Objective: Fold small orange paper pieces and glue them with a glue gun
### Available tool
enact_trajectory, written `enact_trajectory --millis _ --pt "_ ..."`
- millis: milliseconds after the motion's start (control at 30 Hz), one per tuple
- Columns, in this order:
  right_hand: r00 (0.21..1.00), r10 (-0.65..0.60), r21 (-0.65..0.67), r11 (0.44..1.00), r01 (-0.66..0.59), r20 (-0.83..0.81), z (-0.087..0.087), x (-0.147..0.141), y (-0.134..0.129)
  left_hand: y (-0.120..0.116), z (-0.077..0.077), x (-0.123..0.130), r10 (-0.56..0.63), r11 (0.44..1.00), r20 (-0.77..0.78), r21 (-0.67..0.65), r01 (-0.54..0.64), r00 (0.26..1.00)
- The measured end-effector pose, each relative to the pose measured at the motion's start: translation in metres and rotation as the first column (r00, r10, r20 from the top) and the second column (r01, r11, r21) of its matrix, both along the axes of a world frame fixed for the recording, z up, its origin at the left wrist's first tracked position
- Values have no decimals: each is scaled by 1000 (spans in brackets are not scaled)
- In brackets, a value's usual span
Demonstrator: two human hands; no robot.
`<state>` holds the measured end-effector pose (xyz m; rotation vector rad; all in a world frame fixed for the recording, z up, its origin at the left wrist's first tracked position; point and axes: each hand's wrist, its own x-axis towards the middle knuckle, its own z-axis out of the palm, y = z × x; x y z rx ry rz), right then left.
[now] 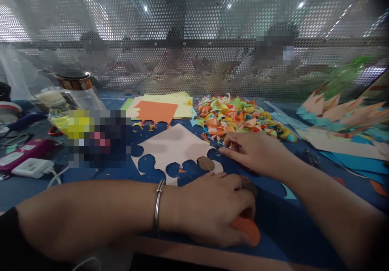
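My left hand [219,210], with a silver bangle at the wrist, is closed around a rounded orange paper piece [249,231] near the table's front edge. A brownish round shape shows behind its fingers, too hidden to name. Further back, my right hand [252,151] hovers by the front of a heap of small folded paper pieces [234,115] in many colours. Its fingers are bent, thumb apart from them, and nothing shows between them. Between the hands and the stack lies a pale pink paper sheet [174,141] with round cut-outs along its edge. A brown disc [206,163] rests at that edge.
Orange paper [159,111] tops a stack of yellow sheets [182,101] at the back. On the left stand a glass jar [79,88], a bottle [54,109] and a white charger [33,167]. Pointed paper shapes [340,105] lie right. A perforated metal screen [194,28] closes the back.
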<state>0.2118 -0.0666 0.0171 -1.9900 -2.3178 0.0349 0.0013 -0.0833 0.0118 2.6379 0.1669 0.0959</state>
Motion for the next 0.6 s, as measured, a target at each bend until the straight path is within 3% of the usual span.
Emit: enact_trajectory --millis 300,467,600 --pt "999 33 38 999 -32 -28 -6 2 1 1 1 -1 -22 1000 -11 -6 22 1000" --pt "998 60 36 998 -59 -36 -6 2 1 2 -1 1 -44 999 66 -13 45 997" --pt "998 64 32 998 -63 -30 -7 1 1 -1 -1 1 -7 999 58 51 4 998"
